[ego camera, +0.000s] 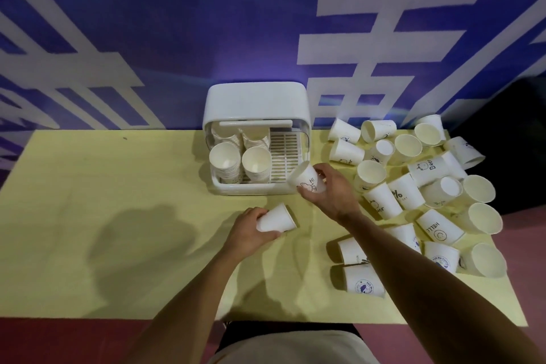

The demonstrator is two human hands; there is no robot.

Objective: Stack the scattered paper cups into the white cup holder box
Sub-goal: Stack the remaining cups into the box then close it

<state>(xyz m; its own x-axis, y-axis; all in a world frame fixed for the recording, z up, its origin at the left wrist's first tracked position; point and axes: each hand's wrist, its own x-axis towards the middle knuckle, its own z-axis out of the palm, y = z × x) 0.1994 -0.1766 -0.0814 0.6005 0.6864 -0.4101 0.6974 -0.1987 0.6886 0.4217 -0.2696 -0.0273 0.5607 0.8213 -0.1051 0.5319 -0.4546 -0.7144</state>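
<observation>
We see the right hand (331,189) reaching forward, fingers wrapped around a tilted printed paper cup (306,178) at the front right corner of the white cup holder box (257,103). The left hand (251,230) grips a plain cup (276,218) lying sideways above the yellow surface (118,216), perhaps touching it. Scattered cups (428,186) crowd the right; our forearm hides some.

Both forearms are bare to the elbow, with no sleeves, watch or rings on the left hand (251,233) or right hand (331,189). Light beige clothing (295,349) (under a dark band) fills the bottom centre of the frame.
</observation>
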